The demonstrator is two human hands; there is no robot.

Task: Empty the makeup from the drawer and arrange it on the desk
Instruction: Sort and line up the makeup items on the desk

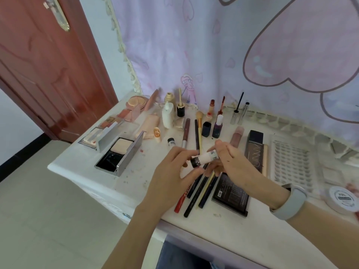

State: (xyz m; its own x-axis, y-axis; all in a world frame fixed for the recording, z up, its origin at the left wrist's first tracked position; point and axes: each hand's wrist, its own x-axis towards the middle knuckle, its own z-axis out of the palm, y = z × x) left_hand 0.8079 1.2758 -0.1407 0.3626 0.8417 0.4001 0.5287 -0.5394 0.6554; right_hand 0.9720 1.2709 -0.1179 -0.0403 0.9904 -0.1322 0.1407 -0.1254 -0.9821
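Both hands meet over the middle of the white worktop (81, 167), holding a small white tube (204, 158) with a black cap between them. The left hand (171, 179) has its grip closed on the capped end, thumb and fingers curled round it. The right hand (231, 162), with a grey band (291, 202) on its wrist, pinches the other end of the tube, so its grip is closed on it too. The tube is held just above a fan of pencils (196, 193) that lie on the worktop near the front edge.

To the left lies an open compact (118, 154) with a pale powder pan, and farther left more palettes (104, 127). At the far side stand a white bottle (168, 115), a dark bottle (180, 110) with a gold wand, and lip tints (211, 105). A second small tube (171, 142) lies just beyond the left hand. To the right of the hands lie a dark box (255, 150), a black card (231, 195), a lash tray (291, 164) and a round white tub (343, 199). A pink-printed cloth (252, 45) hangs behind, with a red-brown door (38, 65) at far left.
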